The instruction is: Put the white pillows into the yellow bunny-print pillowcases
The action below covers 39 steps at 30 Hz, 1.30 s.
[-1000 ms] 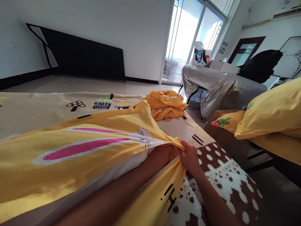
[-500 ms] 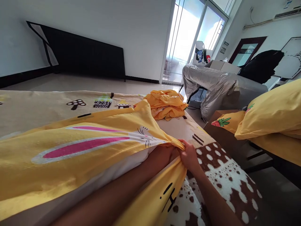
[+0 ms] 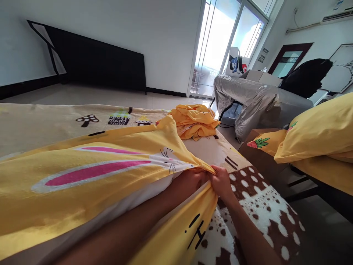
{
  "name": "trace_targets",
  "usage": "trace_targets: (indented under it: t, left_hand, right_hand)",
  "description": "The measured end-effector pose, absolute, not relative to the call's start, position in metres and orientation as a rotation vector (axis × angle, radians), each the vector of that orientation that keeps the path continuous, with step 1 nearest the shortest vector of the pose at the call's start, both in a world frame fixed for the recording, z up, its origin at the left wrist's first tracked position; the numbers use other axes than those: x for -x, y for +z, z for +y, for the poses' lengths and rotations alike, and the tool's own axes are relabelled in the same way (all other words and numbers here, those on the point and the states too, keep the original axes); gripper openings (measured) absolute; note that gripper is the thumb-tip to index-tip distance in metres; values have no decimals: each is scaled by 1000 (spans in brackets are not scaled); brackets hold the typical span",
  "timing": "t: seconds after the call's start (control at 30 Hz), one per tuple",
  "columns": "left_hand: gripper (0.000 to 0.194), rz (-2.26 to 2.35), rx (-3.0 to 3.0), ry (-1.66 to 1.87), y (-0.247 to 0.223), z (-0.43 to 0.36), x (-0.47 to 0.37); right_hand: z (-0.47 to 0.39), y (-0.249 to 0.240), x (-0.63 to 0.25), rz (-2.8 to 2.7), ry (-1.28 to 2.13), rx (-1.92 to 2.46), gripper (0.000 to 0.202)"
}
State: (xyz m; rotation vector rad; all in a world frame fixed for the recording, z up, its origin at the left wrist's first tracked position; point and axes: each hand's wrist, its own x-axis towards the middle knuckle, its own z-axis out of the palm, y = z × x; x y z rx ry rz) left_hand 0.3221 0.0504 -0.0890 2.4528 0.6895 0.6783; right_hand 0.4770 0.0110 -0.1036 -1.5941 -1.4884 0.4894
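Note:
A yellow fabric cover [image 3: 91, 198] with a white and pink rabbit print stretches from the left towards the middle, its edge bunched at my hands. My right hand [image 3: 221, 181] is closed on the gathered edge. Beside it, my left hand [image 3: 194, 179] lies between the two layers of the cover, its fingers mostly hidden by fabric and my right hand. A lower flap with black marks hangs below my hands. Under the cover lies a beige, brown and white patterned blanket [image 3: 259, 198]. Behind it sits a crumpled orange-yellow cloth [image 3: 194, 119].
At the right, a yellow pillow [image 3: 320, 129] with a carrot print rests above a dark frame. Furniture under silvery plastic [image 3: 248, 94] stands behind. A black folded panel [image 3: 99, 60] leans by the wall, left of the glass door [image 3: 215, 44].
Both hands remain at the bunched edge and have barely moved. The view has shifted slightly, and the cover and blanket appear a little further left.

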Motion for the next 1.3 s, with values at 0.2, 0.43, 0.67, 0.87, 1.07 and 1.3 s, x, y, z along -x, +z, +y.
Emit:
trace_targets:
  t: [0.2, 0.43, 0.67, 0.87, 1.07, 1.3]
  left_hand:
    - [30, 835, -2384, 696, -78, 43, -313]
    - [35, 669, -2122, 820, -85, 49, -316]
    - [25, 878, -1804, 835, -97, 53, -325]
    - [23, 1001, -1913, 787, -90, 54, -332]
    - [24, 1081, -1982, 794, -95, 58, -335]
    - [19, 985, -2077, 843, -90, 52, -336]
  right_hand:
    - [10, -99, -475, -1459, 552, 1572, 24]
    - [8, -96, -472, -1393, 646, 1489, 27]
    - [4, -94, -469, -1232, 899, 1355, 29]
    - [1, -92, -469, -1140, 1021, 1308, 24]
    - [-1, -90, -467, -1107, 1047, 1299, 31]
    - [-2, -89, -467, -1128, 1010, 1354, 31]
